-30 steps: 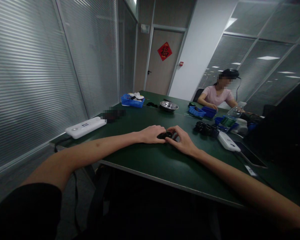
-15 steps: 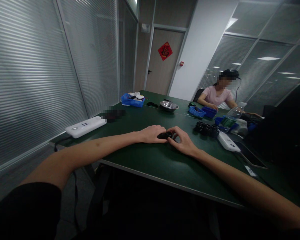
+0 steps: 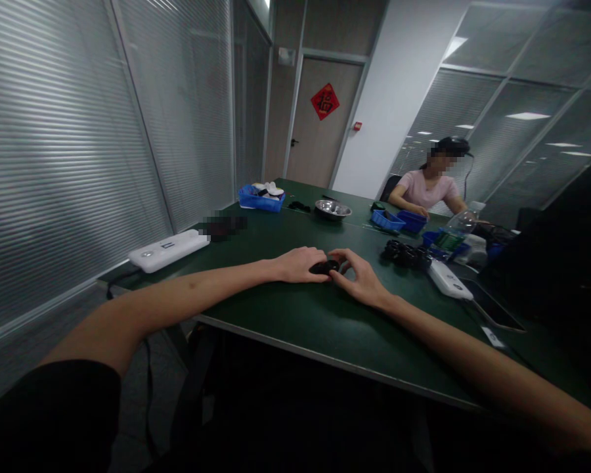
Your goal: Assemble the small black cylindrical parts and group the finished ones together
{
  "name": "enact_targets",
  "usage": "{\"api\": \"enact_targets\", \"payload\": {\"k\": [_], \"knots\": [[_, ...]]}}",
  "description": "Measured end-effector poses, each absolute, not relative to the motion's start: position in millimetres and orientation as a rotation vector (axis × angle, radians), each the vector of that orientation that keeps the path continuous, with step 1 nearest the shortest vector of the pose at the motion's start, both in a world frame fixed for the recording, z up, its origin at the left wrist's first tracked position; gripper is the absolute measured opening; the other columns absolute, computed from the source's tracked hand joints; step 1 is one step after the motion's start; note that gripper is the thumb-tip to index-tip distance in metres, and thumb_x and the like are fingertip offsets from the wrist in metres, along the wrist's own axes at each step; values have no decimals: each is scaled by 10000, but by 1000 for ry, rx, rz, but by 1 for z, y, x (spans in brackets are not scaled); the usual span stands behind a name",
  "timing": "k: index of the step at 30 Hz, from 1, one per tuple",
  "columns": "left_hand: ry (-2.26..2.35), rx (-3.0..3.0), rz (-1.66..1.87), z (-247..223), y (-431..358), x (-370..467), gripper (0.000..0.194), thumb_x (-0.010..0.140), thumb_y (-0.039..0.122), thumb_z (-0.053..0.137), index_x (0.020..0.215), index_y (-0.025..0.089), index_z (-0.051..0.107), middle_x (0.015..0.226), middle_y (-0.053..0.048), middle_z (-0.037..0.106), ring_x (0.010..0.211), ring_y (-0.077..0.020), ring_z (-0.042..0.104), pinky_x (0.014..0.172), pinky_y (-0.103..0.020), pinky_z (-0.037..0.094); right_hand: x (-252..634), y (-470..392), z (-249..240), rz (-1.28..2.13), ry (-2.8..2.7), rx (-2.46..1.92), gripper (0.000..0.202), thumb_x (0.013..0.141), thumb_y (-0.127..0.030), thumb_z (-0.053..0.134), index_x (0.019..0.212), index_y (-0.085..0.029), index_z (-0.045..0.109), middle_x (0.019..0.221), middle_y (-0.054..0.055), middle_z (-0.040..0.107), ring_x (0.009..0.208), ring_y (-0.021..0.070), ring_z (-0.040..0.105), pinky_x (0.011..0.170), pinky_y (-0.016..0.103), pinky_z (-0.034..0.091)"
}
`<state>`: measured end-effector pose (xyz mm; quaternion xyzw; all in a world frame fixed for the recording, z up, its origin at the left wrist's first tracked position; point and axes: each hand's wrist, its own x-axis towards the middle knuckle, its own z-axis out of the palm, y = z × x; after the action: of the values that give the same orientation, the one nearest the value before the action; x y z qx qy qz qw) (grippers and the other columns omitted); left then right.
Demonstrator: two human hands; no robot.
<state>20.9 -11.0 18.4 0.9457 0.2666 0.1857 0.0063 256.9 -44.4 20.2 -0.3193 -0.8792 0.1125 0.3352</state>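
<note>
A small black object (image 3: 325,267) lies low over the green table (image 3: 285,315), between my two hands. My left hand (image 3: 303,265) is wrapped round its left part, thumb along the near side and fingers beyond it. From the right, my right hand (image 3: 357,276) has its thumb and fingertips curved round the other end. The object's exact shape is partly hidden by the fingers.
Black items (image 3: 406,254) in a cluster, a plastic bottle (image 3: 456,233) and a white device (image 3: 448,279) are at the right. Farther back stand a metal bowl (image 3: 333,210) and a filled blue basket (image 3: 261,198). A person (image 3: 431,187) sits across the table.
Both hands and the black object are almost where they were. The seated person's arm at the right has drawn back slightly.
</note>
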Motion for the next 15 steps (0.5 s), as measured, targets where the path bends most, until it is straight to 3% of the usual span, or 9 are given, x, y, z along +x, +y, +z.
{"api": "enact_targets", "payload": {"k": [9, 15], "knots": [[823, 2959, 552, 23, -15, 20, 447, 983, 565, 532, 1136, 157, 633, 1102, -102, 668, 967, -244, 619, 844, -352, 449, 256, -43, 20, 250, -2260, -893, 444, 930, -468, 678, 1298, -244, 568, 1065, 74, 650, 900, 250, 651, 743, 397, 578], [822, 2955, 569, 21, -13, 20, 472, 982, 599, 519, 1119, 161, 630, 1097, -99, 670, 970, -244, 623, 840, -350, 455, 256, -45, 21, 248, -2267, -865, 402, 938, -422, 653, 1288, -241, 572, 1086, 83, 657, 920, 255, 655, 766, 403, 578]]}}
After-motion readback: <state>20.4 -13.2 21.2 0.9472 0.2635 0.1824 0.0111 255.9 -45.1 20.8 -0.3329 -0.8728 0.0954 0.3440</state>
